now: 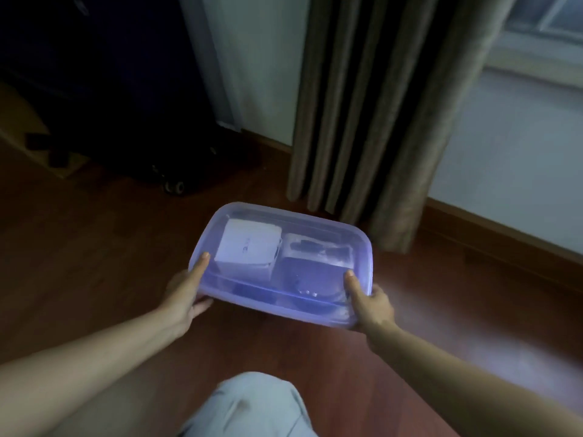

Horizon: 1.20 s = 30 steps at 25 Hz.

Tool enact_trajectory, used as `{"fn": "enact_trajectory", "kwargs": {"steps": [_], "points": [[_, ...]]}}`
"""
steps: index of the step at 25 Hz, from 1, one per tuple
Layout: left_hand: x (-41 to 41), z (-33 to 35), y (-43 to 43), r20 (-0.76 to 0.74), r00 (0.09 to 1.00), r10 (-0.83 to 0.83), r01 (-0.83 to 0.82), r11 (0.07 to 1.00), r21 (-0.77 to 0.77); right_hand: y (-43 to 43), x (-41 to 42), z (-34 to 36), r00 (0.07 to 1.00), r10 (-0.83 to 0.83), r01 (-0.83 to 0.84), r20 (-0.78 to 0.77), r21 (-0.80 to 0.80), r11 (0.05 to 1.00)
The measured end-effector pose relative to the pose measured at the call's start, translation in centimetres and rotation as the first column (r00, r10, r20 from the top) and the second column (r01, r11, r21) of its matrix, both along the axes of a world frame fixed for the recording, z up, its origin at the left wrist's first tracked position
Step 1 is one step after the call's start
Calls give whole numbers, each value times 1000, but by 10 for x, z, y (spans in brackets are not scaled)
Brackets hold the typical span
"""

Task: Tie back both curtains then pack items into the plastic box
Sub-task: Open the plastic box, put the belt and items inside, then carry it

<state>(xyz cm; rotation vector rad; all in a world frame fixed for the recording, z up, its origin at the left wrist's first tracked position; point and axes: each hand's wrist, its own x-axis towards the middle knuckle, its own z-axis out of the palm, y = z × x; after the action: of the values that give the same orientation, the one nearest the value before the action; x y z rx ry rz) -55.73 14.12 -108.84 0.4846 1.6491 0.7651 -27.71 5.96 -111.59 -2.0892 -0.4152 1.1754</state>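
Translucent purple plastic box [318, 227] lidded, left hand [184, 293] and right hand [370, 305] fingers clamping its near corners, above wood floor [94, 247]

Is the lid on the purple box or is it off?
On. The lid covers the whole plastic box, the white item shows blurred through it, and both thumbs, left hand and right hand, rest on top.

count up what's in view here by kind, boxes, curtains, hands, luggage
plastic box, lid on: 1
white box inside it: 1
curtain: 1
hands, left hand and right hand, both gripping the plastic box: 2
dark suitcase: 1
total: 6
Darker items inside the box are too blurred to count.
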Motion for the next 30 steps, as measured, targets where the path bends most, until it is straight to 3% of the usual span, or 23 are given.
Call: {"fn": "enact_trajectory", "kwargs": {"steps": [4,6,10,13,16,19,22,25,30], "points": [[5,16,6,225,974,13,22,988,-153,59,-49,23,997,26,-28,69,29,999],[20,9,14,301,952,50,-10,991,-135,82,-65,18,995,61,-62,76,9,998],[33,-21,54,239,936,260,-262,965,-23,128,-78,-6,983,173,-173,61,-8,985],[31,-43,83,223,915,335,-339,941,-21,149,-84,-31,985,145,-141,-98,46,989],[36,-61,109,233,891,390,-390,919,-47,149,-105,-57,954,11,22,-299,106,994],[48,-77,126,220,869,444,-445,894,-48,156,-122,-76,925,44,-13,-377,84,996],[55,-86,138,214,885,414,-421,907,-14,171,-126,-83,885,0,37,-465,69,997],[52,-83,156,221,931,291,-293,956,-25,183,-118,-83,838,-41,102,-545,81,992],[44,-72,194,230,964,134,-122,990,-64,192,-116,-83,819,-2,127,-574,178,976]]}}
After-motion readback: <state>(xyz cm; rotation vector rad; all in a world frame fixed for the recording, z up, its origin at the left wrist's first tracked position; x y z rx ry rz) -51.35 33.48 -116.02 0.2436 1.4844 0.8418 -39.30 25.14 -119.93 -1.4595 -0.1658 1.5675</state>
